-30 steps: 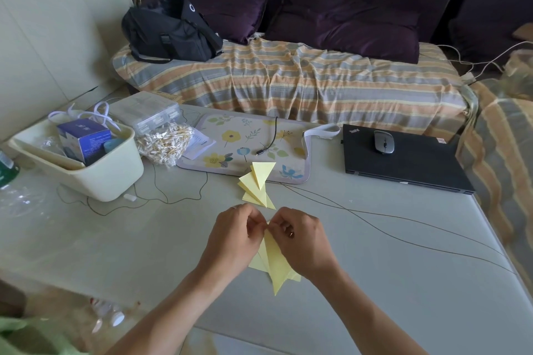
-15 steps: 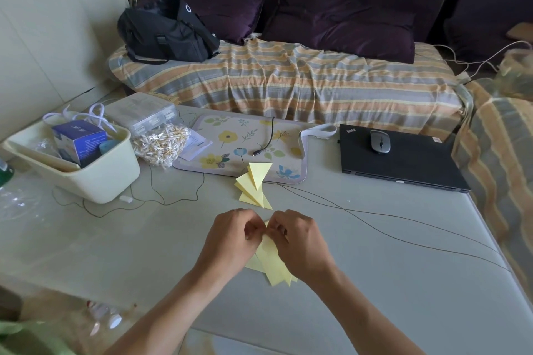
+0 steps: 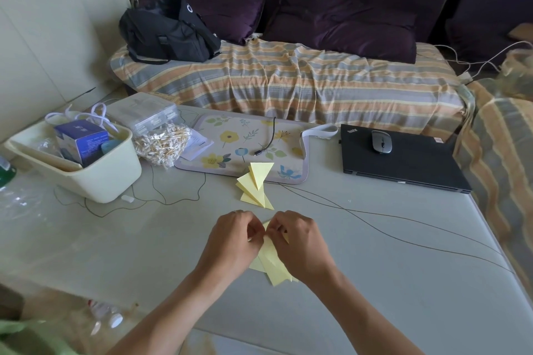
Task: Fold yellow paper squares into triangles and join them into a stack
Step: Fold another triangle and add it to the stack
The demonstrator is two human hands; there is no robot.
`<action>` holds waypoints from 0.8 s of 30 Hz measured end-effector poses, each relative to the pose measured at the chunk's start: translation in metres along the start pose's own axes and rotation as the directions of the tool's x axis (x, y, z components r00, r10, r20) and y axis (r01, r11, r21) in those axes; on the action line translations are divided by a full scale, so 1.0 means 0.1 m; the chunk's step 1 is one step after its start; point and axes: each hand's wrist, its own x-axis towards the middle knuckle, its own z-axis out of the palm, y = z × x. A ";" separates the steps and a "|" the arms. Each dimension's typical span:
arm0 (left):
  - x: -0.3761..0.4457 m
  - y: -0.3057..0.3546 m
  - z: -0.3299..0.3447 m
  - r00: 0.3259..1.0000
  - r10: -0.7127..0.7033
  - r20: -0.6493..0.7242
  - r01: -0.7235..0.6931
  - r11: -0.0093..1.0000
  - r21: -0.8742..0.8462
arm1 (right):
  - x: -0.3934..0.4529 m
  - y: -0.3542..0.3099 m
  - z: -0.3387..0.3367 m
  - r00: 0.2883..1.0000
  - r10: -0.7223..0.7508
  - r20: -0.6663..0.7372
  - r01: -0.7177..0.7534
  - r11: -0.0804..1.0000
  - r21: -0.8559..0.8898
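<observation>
Both hands meet over the near middle of the table (image 3: pixel 375 282), knuckles up, with only a thin gap between them. Left hand (image 3: pixel 233 242) has its fingers curled and pinches the top edge of the yellow paper (image 3: pixel 272 265); right hand (image 3: pixel 300 242) is curled in the same way and pinches the same edge from the other side. Fingertips of the two hands almost touch each other above the paper. Paper itself lies under and between the hands: its upper part is hidden by the fingers, and its lower part comes out toward the person as some overlapping pointed flaps. How many sheets are in it, I cannot tell.

Just beyond the hands, apart from them, lies a stack (image 3: pixel 256 186) of folded yellow triangles, joined one into the other. Its far tip lies over the near edge of a flowered mat (image 3: pixel 230 141).

Left of the mat stands a cream bin (image 3: pixel 106 176) with a blue box (image 3: pixel 80 138) inside, and beside the bin lies a bag of cotton swabs (image 3: pixel 163 143). On the right a closed black laptop (image 3: pixel 403 164) carries a grey mouse (image 3: pixel 381 141). Thin cables (image 3: pixel 403 220) run across the table behind the hands.
</observation>
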 end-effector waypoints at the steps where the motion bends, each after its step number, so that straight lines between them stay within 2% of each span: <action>1: 0.00 0.00 0.00 1.000 -0.010 -0.010 0.010 1.000 0.003 | 0.00 -0.01 0.00 1.000 0.019 -0.005 -0.018 1.000 0.011; 5: 0.00 0.01 0.01 0.997 -0.049 -0.061 0.049 0.999 0.000 | 0.01 -0.03 -0.01 0.994 0.105 -0.041 -0.105 0.994 0.006; 9: -0.01 0.01 0.01 0.997 -0.065 -0.030 0.065 0.998 -0.002 | 0.00 -0.03 -0.01 0.998 0.062 -0.033 -0.064 0.997 -0.045; 13: -0.02 -0.01 0.00 0.999 -0.024 0.032 0.023 0.999 0.032 | 0.00 -0.02 -0.02 1.000 0.002 0.023 -0.002 1.000 -0.011; 19: -0.01 0.03 0.00 0.999 -0.049 -0.022 0.050 0.998 0.035 | -0.01 -0.03 0.02 0.993 0.111 -0.032 -0.111 0.994 0.023; 24: -0.01 0.04 -0.01 0.997 -0.070 -0.027 0.071 0.997 0.009 | -0.03 -0.05 0.05 0.995 0.088 -0.047 -0.088 0.996 -0.004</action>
